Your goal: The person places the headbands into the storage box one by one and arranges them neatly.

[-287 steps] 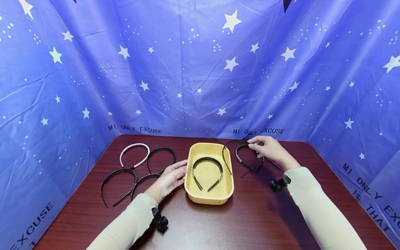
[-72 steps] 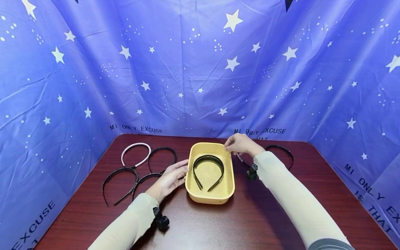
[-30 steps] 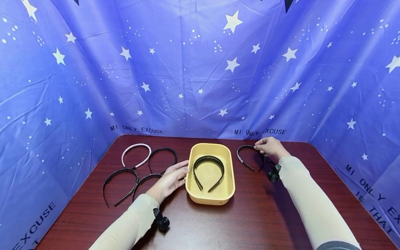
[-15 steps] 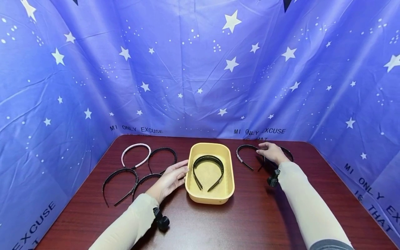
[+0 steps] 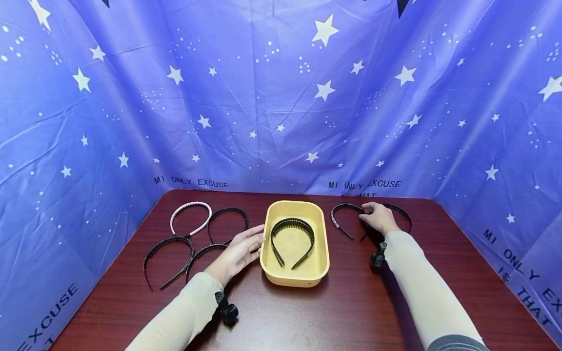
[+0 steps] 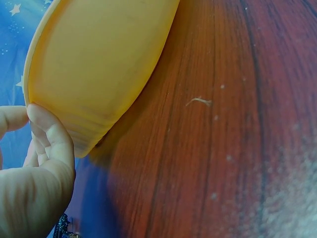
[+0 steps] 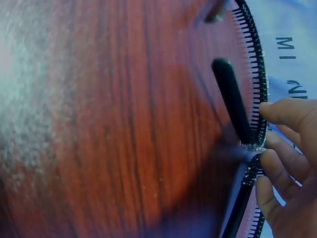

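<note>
A yellow plastic box (image 5: 295, 280) stands mid-table with a black toothed headband (image 5: 293, 223) lying inside. The left hand (image 5: 239, 251) touches the box's left side near the rim, its fingers extended; in the left wrist view the thumb (image 6: 42, 116) lies against the outer wall. At the back right, the right hand (image 5: 379, 218) holds a black headband with glittery trim (image 5: 344, 205) by its right side. In the right wrist view, fingertips (image 7: 267, 110) meet this headband's toothed band. Another black headband (image 5: 401, 210) lies just right of the hand, partly hidden by it.
Left of the box lie a pink-and-white headband (image 5: 190, 204) and several black headbands (image 5: 167, 239), one partly behind the left hand. A blue starry curtain (image 5: 281, 97) surrounds the dark red wooden table (image 5: 307, 317) at the back and sides.
Earlier the right hand carried a thin headband at the box's right rim, then moved back right. It has since lowered onto the glittery headband, which has shifted slightly left. The left hand stays put.
</note>
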{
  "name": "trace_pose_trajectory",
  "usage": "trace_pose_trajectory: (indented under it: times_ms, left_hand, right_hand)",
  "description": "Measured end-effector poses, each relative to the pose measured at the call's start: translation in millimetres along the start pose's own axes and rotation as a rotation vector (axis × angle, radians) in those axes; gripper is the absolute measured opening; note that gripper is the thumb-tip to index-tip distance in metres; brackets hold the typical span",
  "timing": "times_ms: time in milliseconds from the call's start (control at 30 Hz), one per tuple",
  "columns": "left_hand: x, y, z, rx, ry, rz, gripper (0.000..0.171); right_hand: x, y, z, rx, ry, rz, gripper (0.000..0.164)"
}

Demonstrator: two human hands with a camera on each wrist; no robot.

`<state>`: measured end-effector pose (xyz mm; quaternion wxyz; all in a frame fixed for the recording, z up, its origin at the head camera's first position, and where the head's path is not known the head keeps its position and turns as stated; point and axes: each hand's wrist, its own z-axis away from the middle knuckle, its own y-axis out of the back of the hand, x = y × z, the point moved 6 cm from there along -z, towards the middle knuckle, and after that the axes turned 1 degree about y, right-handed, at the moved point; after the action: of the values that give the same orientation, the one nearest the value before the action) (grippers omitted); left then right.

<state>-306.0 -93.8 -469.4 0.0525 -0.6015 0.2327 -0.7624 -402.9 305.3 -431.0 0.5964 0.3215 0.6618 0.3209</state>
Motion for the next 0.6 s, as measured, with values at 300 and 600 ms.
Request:
trace_pose_trajectory:
  times_ms: [300, 600]
  left_hand:
    - [0.0, -0.3, 0.1, -0.011, -0.006, -0.004, 0.055]
    - [-0.5, 0.1, -0.1, 0.007, -0.003, -0.005, 0.055]
  right_hand:
    - [3.9, -2.4, -0.6, 0.005, -0.007, 0.037, 0.037]
    - [1.2, 1.2, -1.8, 0.028, 0.014, 0.054, 0.03]
